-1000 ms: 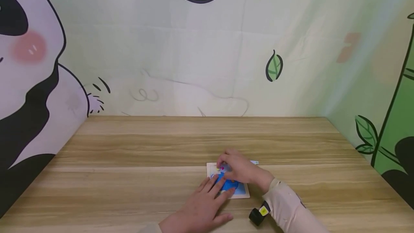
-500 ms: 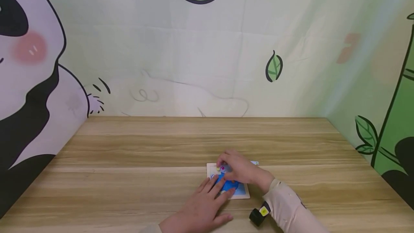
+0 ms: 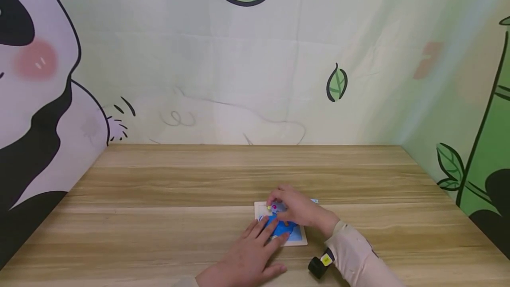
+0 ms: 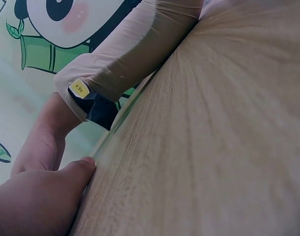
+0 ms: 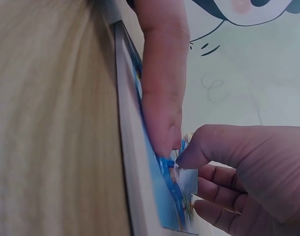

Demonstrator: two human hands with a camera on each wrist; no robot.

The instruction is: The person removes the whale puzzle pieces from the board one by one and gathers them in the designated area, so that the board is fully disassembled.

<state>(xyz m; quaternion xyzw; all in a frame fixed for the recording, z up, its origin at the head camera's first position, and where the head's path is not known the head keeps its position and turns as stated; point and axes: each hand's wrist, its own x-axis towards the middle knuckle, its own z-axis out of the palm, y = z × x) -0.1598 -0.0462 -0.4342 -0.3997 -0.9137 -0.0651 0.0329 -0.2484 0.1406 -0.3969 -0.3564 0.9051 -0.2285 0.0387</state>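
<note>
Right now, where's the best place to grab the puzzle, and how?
Probably pinch the puzzle at its near right corner, coming from the near side. It lies flat, and that corner shows bare, while the left hand and right hand cover other parts.

Two hands, two sleeves, one white-edged picture board, one wooden tabletop, one black wrist device

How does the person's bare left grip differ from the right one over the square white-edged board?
The left grip is spread open; the right grip is curled. On the board, the left grip touches the blue part; the right grip pinches the grey part. Both work at the same board.
</note>
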